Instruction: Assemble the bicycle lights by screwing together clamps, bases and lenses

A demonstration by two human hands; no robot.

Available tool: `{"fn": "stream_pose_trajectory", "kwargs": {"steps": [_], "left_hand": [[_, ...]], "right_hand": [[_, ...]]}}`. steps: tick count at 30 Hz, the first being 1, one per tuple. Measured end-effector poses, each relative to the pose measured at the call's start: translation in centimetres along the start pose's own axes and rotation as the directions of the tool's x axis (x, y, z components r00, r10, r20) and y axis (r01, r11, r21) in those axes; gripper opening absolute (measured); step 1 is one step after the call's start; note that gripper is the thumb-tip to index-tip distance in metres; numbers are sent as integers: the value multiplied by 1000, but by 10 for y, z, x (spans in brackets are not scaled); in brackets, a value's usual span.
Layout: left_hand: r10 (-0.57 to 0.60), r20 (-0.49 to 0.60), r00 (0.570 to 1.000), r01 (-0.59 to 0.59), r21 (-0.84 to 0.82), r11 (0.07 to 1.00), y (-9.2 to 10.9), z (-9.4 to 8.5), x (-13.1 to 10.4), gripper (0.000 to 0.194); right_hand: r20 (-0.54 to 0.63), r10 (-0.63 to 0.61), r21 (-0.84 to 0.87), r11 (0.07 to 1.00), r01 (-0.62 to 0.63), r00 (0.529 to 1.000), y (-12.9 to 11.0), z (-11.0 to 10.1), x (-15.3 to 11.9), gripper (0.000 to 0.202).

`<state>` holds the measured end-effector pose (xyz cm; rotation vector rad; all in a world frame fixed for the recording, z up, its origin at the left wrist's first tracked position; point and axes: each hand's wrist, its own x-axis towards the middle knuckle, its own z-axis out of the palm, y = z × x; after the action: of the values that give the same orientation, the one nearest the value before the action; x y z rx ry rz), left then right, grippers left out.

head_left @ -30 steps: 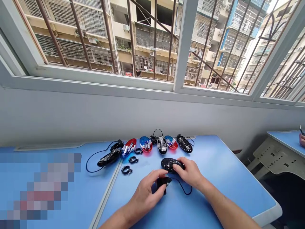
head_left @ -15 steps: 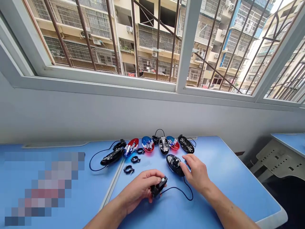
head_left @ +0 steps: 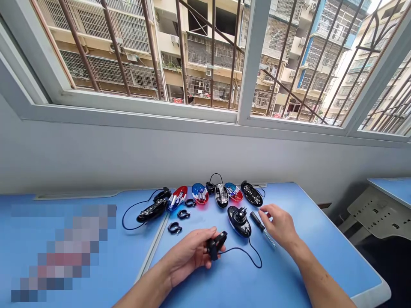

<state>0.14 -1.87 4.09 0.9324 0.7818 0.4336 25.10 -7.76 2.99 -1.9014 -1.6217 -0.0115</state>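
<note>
Had the left hand (head_left: 188, 256) gripping a black clip piece (head_left: 216, 245), fingers wrapped under it, thumb on top. Thin black cable (head_left: 239, 248) ran rightward from it and looped up to a black oval unit (head_left: 235, 217), which lay on the tabletop (head_left: 263, 286) between the two hands, a bit beyond the left one, round mount facing up. Right hand (head_left: 281, 224) was loosely curled, thumb and forefinger apart, nothing held that I could see. Screwdriver (head_left: 257, 220) lay just left of its fingertips, tip pointing back under the palm side; couldn't tell if they touched. Three black ring clamps (head_left: 174, 228) sat ahead and left of the left hand. Farther out, past both hands: red-and-blue shells (head_left: 200, 194) with blue-and-white cylinders inside, plus more black oval housings (head_left: 251, 194), lined up toward the wall (head_left: 180, 154).
</note>
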Motion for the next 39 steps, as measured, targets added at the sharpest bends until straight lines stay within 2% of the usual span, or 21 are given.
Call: {"fn": "stream_pose_trajectory", "kwargs": {"steps": [5, 12, 20, 23, 29, 33, 36, 39], "left_hand": [[23, 81, 996, -22, -17, 1000, 3, 0, -2, 38], [16, 75, 997, -9, -97, 995, -1, -5, 1, 33], [20, 109, 994, -18, -17, 1000, 1, -6, 1, 29], [15, 108, 994, -15, -5, 1000, 2, -6, 1, 34], [12, 97, 995, -14, 23, 1000, 1, -7, 1, 38], [30, 63, 998, -30, -2, 1000, 0, -7, 0, 40], [47, 75, 996, -46, -15, 999, 0, -6, 0, 36], [44, 76, 996, -44, -11, 999, 0, -7, 1, 33]], "right_hand": [[-2, 2, 3, 1000, -2, 1000, 0, -2, 1, 28], [25, 18, 4, 1000, -18, 1000, 3, -2, 2, 27], [38, -17, 10, 1000, 16, 999, 6, 1, 1, 28], [94, -17, -14, 1000, 19, 995, 6, -1, 1, 27], [292, 17, -171, 985, 35, 956, 1, -14, -2, 25], [359, 90, -313, 949, 29, 929, -6, -18, -5, 29], [410, 130, -384, 922, 42, 903, -10, -16, -5, 22], [419, 141, -409, 911, 48, 897, -10, -13, -4, 14]]}}
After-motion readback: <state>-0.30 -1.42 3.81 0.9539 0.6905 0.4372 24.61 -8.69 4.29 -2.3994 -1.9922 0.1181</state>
